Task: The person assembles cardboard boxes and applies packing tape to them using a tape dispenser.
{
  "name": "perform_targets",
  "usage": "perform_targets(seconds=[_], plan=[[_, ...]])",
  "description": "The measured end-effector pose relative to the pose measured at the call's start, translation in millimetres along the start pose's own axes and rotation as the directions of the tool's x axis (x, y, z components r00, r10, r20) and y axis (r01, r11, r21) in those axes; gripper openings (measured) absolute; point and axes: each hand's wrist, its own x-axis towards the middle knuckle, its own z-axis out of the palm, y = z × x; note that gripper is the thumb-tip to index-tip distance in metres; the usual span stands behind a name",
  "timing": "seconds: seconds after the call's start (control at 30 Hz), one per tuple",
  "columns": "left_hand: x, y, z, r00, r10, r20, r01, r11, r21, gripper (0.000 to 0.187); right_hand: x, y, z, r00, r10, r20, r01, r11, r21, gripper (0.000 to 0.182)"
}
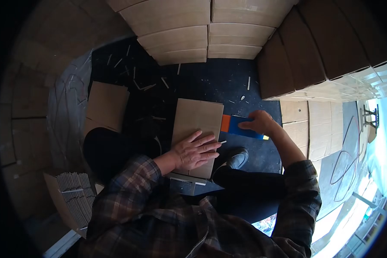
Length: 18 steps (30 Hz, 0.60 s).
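A flat stack of brown cardboard [198,120] lies in front of my body, between my knees. My left hand [197,150] rests on its lower part, palm down with the fingers spread. To the right, my right hand [258,122] grips a flat blue object [241,127], thumb on top. The blue object has an orange end [225,123] that meets the right edge of the cardboard, and a small yellow bit shows at its other end. A thin pale strip [222,142] sticks out beside my left fingertips.
Stacked cardboard boxes [172,26] stand ahead, with more boxes [305,51] at the right. Another cardboard pile [107,105] lies left on the dark floor [206,81], among pale scraps. An open box of upright sheets [76,193] sits lower left. My shoe [237,158] is below the blue object.
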Motion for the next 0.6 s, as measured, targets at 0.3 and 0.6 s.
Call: perform_targets(seconds=[0.3,0.6], plan=[[-1.8,-0.5,1.8,1.000,0.016,-0.008,-0.016,1.000,-0.025,0.047,16.2,-54.1,25.8,0.993,-0.051,-0.108,0.002,0.913,-0.408,0.048],[-9.5,5.1,-6.4,0.980,-0.054,-0.191,0.015,0.979,-0.201,0.056,-103.3,-8.5,-1.5,0.951,-0.033,-0.306,0.088,0.982,0.169,0.051]])
